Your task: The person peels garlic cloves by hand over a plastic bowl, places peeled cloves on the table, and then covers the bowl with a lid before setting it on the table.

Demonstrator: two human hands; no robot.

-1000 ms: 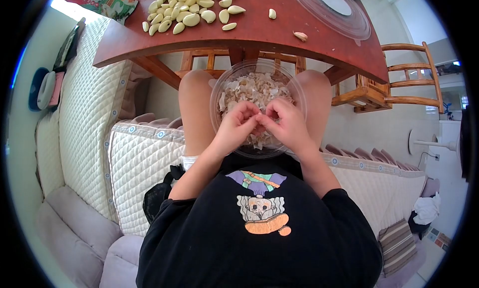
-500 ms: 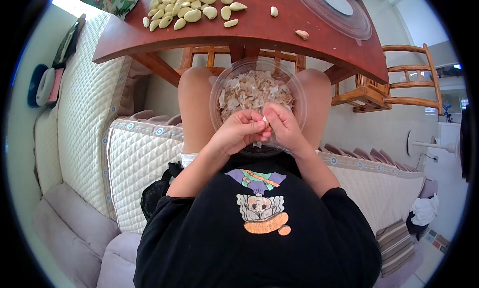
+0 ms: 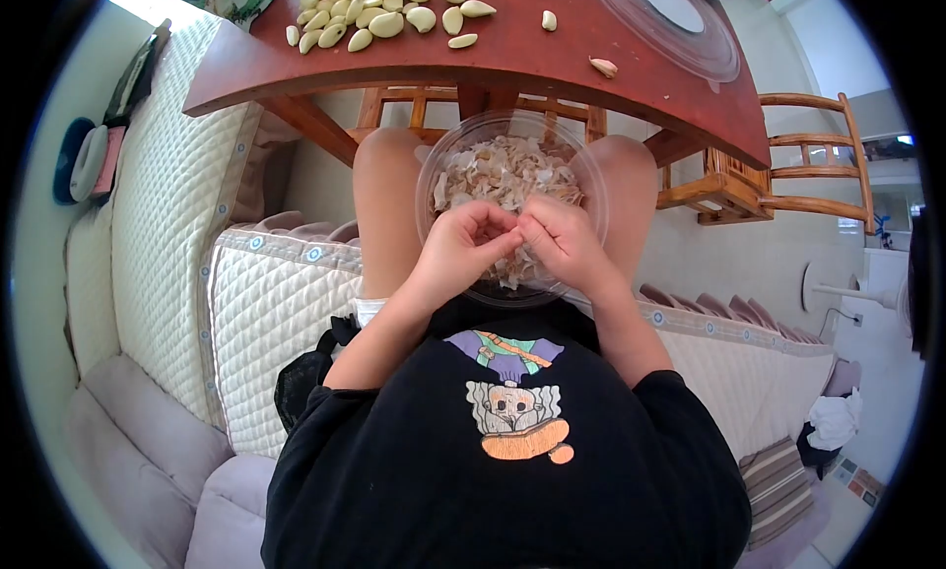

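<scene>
My left hand and my right hand meet over a clear plastic bowl between my thighs. Both are closed, thumbs and fingertips pinched together at one spot. The garlic clove between them is almost wholly covered by the fingers now; a pale bit of it shows in the earlier view. Dry garlic skins fill much of the bowl below.
On the red-brown table lies a pile of peeled garlic cloves. A single peeled clove, an unpeeled clove and a clear plastic lid lie further right. A wooden chair stands at right.
The fingertips have closed over the pale clove, which showed between them before. My left hand's thumb and fingers form a rounder loop. The bowl and table things stay put.
</scene>
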